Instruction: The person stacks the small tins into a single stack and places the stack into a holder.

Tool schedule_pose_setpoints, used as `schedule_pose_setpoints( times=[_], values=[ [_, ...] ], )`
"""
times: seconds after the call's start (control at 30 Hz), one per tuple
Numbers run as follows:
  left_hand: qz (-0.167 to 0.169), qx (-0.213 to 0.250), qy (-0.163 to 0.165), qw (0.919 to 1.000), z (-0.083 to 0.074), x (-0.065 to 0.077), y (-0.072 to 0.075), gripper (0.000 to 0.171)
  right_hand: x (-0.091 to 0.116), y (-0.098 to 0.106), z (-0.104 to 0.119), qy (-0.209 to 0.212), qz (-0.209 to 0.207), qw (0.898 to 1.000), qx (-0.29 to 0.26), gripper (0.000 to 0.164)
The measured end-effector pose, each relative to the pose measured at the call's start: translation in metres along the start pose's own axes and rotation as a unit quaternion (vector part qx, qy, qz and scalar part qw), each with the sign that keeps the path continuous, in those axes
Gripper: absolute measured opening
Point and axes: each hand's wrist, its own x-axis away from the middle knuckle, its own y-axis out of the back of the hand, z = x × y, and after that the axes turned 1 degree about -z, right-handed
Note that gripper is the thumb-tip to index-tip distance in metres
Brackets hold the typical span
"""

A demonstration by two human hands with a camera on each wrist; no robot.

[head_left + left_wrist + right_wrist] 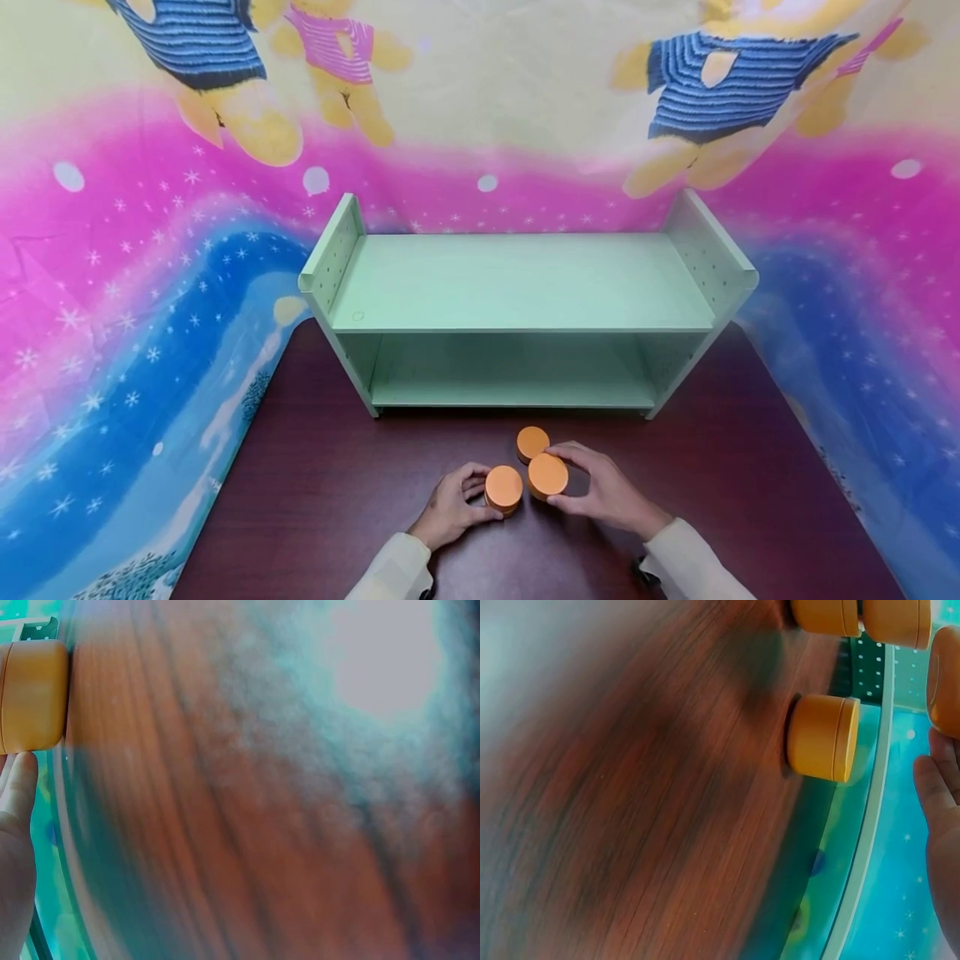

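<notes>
Several round orange lidded jars are grouped on the dark table. My left hand (pixel 448 507) grips a jar (pixel 503 486) between thumb and fingers; the right wrist view shows this upper jar (pixel 894 621) on top of another jar (pixel 821 615) that stands on the table. My right hand (pixel 606 490) pinches a further jar (pixel 548 476) by its sides, held above the table in the right wrist view. Behind it, a single jar (pixel 532 442) stands upright on the table, untouched. In the left wrist view, my left thumb (pixel 19 787) lies below a jar (pixel 34 697), partly cut off by the frame edge.
A pale green two-level shelf (pixel 517 283) with raised side panels stands at the back of the table (pixel 322 500). Patterned cloth (pixel 465 192) with bears and snowflakes hangs behind and along both sides.
</notes>
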Motion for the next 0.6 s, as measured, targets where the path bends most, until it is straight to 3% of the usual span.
schedule_pose_setpoints(
  times=[0.6],
  values=[
    [-0.003, -0.02, -0.009, 0.9998, -0.0023, 0.0008, -0.0008, 0.056, -0.0062, -0.0059, 0.0044, 0.026, -0.022, 0.999, 0.001, 0.061]
  ],
)
